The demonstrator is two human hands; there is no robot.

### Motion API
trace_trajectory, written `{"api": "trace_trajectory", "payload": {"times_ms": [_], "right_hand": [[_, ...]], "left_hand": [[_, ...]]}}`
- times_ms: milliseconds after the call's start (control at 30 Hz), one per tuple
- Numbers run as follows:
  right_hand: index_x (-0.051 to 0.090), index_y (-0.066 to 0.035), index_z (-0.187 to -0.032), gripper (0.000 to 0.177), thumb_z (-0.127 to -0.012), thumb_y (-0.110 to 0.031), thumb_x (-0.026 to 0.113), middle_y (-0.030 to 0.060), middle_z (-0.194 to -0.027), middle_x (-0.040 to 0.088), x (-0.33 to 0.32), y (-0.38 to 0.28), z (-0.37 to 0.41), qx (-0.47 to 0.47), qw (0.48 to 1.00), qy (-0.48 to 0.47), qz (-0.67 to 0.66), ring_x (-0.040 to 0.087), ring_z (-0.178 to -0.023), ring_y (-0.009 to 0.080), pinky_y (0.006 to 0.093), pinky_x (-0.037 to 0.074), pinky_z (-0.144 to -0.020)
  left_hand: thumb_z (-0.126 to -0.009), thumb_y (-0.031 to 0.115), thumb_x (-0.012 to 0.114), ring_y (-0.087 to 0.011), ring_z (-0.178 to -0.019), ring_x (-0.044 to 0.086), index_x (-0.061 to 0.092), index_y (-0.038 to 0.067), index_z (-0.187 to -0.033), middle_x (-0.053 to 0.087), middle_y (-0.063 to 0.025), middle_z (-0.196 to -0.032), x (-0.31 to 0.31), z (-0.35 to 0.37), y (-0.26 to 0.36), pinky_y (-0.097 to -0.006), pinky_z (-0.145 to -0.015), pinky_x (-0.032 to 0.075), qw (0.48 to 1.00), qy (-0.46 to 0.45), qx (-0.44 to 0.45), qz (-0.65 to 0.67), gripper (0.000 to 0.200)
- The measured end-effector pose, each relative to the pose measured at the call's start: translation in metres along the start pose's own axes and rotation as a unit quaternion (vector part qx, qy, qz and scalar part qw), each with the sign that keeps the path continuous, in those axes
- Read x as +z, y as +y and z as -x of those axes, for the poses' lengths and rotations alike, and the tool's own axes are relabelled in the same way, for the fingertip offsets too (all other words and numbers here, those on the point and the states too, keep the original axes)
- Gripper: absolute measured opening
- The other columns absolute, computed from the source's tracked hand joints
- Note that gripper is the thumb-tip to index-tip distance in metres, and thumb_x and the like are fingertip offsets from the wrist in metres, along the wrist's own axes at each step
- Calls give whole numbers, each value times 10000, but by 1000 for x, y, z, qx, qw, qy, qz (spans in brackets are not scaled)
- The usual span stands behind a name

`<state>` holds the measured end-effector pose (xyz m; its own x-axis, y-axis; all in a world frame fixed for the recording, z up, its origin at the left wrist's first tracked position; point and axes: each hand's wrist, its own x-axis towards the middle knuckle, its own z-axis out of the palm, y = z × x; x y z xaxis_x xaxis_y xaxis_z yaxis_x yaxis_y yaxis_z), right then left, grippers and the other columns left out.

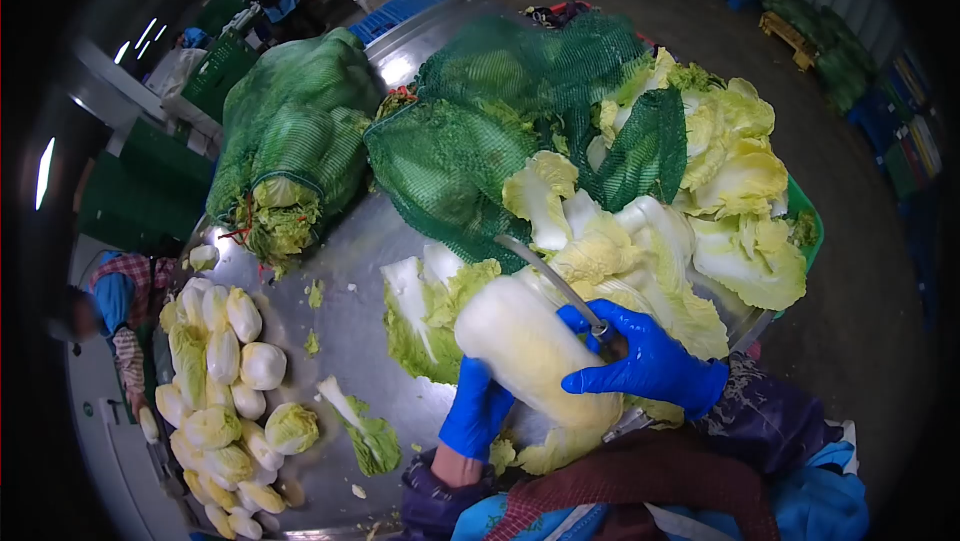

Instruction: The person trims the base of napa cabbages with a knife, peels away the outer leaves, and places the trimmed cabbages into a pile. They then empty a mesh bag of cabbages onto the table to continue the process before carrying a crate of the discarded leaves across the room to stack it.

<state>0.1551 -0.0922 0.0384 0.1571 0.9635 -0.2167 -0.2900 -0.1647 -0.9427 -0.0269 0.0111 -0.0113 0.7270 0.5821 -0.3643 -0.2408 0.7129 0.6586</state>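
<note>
A trimmed napa cabbage [530, 341], pale and smooth, lies tilted between my hands. My left hand [478, 411] in a blue glove grips its lower left side, with the fingers partly hidden beneath it. My right hand [650, 361], also gloved in blue, closes round the handle of a knife [548, 271]. The long, narrow blade is slightly curved and points up and left over the cabbage. Some fingers of that hand lie against or very near the cabbage's right side. Loose outer leaves [640, 251] are heaped behind and to the right, and a green leaf [425, 326] lies just left.
Green mesh sacks [450, 161] of cabbages stand at the back of the metal table [340, 341], with another sack [290, 121] at back left. Trimmed cabbages [225, 371] are piled at left. A co-worker [125, 311] reaches in there. A green crate [805, 226] edges the right side.
</note>
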Motion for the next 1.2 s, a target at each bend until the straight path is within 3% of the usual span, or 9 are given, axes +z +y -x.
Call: {"api": "trace_trajectory", "payload": {"times_ms": [500, 600, 700, 867, 933, 1033, 1067, 1100, 1200], "right_hand": [[365, -75, -1274, 643, -697, -103, 646, 105, -1010, 594, 7, 6, -3, -113, 979, 41, 165, 604, -847, 168, 309, 487, -767], [365, -93, -1272, 622, -701, -52, 606, 108, -1000, 606, -4, -1, -2, -58, 996, 45, 45, 607, -784, 162, 307, 503, -687], [380, -79, -1254, 574, -713, -26, 564, 99, -926, 626, -29, -24, 6, 41, 991, 127, -9, 550, -594, 96, 202, 420, -426], [397, -58, -1275, 606, -720, -105, 638, 128, -1065, 581, -79, -45, 18, -29, 977, 204, 55, 563, -878, 150, 270, 474, -744], [390, -57, -1293, 729, -675, -194, 751, 110, -1156, 530, -70, -27, 15, -146, 868, 194, 434, 533, -966, 164, 278, 450, -807], [331, -44, -1329, 761, -712, -198, 751, 79, -1169, 501, -16, -32, 17, 198, 980, -1, -4, 517, -901, 112, 273, 445, -814], [310, -51, -1338, 728, -745, -159, 719, 81, -1173, 496, -1, -20, 12, 146, 987, -31, -62, 532, -911, 102, 294, 452, -836], [317, -46, -1336, 716, -746, -133, 714, 77, -1232, 466, 1, -28, 14, 300, 952, -46, -42, 519, -1000, 126, 301, 435, -879], [312, -40, -1339, 776, -709, -158, 749, 86, -1248, 465, 9, -9, 15, 158, 979, -36, -120, 497, -1072, 154, 301, 412, -918]], "left_hand": [[-463, 384, 855, -248, -1205, 394, 295, 3, -1305, 330, -145, -1359, 1, -11, 13, -373, -1003, 336, 947, -67, 181, -255, 1081], [-552, 360, 818, -253, -1207, 392, 283, 23, -1324, 327, -152, -1361, -10, -16, 8, -383, -995, 351, 928, -119, 194, -296, 998], [-724, 467, 651, -312, -1112, 477, 310, 92, -1328, 404, -142, -1301, -12, -15, 3, -460, -930, 411, 997, 20, 60, -52, 788], [-767, 691, 360, -378, -1190, 373, 221, 102, -1378, 255, -112, -1407, -9, -18, 23, -556, -951, 359, 978, 0, 170, 121, 860], [-753, 711, 355, -389, -1210, 348, 212, 145, -1386, 237, -106, -1418, -3, -20, 25, -558, -965, 341, 975, 7, 180, 130, 862], [-750, 724, 335, -386, -1223, 338, 205, 146, -1390, 213, -114, -1429, 14, -25, 22, -557, -978, 324, 972, 16, 214, 98, 872], [-741, 718, 391, -387, -1231, 330, 193, 144, -1393, 209, -123, -1430, 10, -28, 20, -542, -986, 322, 908, -206, 169, 323, 891], [-741, 718, 391, -387, -1231, 330, 193, 144, -1393, 209, -123, -1430, 10, -27, 21, -542, -986, 322, 908, -206, 170, 323, 891], [-684, 717, 500, -356, -1238, 335, 186, 138, -1392, 232, -117, -1423, 16, -22, 30, -513, -1007, 317, 980, -147, 124, 53, 967]]}}
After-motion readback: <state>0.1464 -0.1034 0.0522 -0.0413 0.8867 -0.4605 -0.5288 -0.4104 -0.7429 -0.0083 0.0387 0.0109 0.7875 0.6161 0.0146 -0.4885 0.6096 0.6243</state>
